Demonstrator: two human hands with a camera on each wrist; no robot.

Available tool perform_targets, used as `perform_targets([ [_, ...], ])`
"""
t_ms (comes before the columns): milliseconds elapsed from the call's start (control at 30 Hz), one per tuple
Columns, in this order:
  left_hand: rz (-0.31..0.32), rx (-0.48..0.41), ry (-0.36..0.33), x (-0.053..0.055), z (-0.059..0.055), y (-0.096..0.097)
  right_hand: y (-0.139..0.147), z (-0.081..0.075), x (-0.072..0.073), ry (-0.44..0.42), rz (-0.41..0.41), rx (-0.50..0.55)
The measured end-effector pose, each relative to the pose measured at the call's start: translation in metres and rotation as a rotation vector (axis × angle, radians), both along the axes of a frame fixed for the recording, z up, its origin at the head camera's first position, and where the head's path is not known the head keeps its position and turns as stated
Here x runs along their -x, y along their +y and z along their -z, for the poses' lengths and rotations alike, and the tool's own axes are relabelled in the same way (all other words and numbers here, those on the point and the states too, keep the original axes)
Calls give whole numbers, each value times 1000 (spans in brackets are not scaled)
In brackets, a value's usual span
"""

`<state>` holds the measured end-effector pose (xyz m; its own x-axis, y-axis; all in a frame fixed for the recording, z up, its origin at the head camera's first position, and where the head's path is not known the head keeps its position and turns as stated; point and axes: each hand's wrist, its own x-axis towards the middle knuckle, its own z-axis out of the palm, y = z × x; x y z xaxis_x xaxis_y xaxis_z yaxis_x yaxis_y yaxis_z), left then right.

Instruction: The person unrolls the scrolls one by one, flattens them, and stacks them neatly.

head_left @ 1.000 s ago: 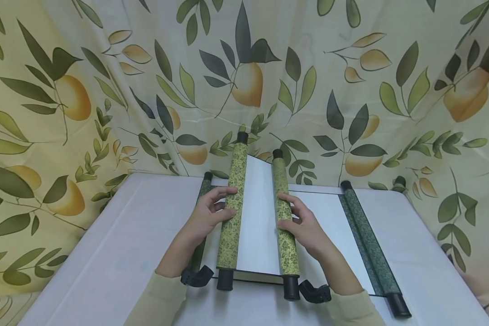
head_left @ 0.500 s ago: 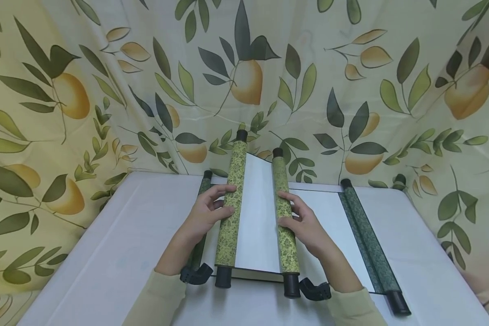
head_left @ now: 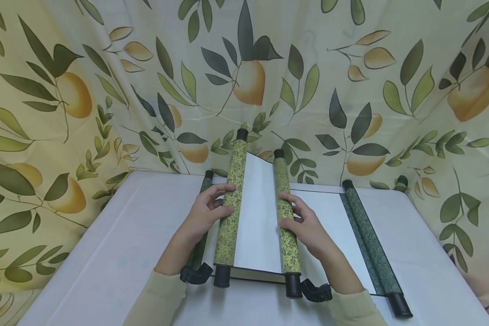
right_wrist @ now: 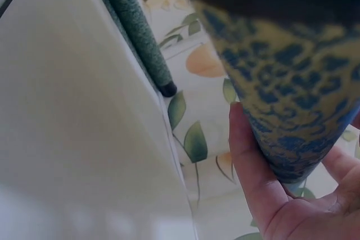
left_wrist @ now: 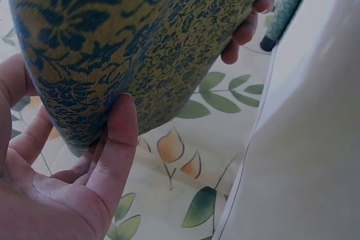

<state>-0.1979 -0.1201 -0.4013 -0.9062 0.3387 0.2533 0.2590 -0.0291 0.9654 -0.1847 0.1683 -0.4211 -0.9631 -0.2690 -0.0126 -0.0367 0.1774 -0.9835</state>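
A scroll with yellow-green floral brocade backing is held above the table, partly unrolled, with its white sheet (head_left: 257,217) facing up between two rolls. My left hand (head_left: 205,210) grips the left roll (head_left: 229,233), thumb and fingers around it. On the other side my right hand (head_left: 307,226) holds the right roll (head_left: 288,246) the same way. In the left wrist view the brocade back (left_wrist: 107,54) shows between the left thumb and fingers. The right wrist view has the right hand (right_wrist: 304,212) cupping the patterned roll (right_wrist: 292,99) near its dark end.
Beneath lies a second scroll, spread open, with a white sheet (head_left: 323,226) and dark green rolls; its right roll (head_left: 371,244) is in plain sight, its left roll (head_left: 199,249) partly covered. The white table (head_left: 106,253) meets a leaf-and-fruit patterned curtain (head_left: 146,90) at the back.
The near ends of the two brocade rolls have drawn slightly apart, widening the white strip a little. Both hands keep their hold, and the green scroll stays put.
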Motion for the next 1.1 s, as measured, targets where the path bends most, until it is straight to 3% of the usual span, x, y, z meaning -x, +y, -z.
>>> perform_targets([
  [1100,-32,1,18,-1,-3,-5,4,-1,0,13,4,-23],
])
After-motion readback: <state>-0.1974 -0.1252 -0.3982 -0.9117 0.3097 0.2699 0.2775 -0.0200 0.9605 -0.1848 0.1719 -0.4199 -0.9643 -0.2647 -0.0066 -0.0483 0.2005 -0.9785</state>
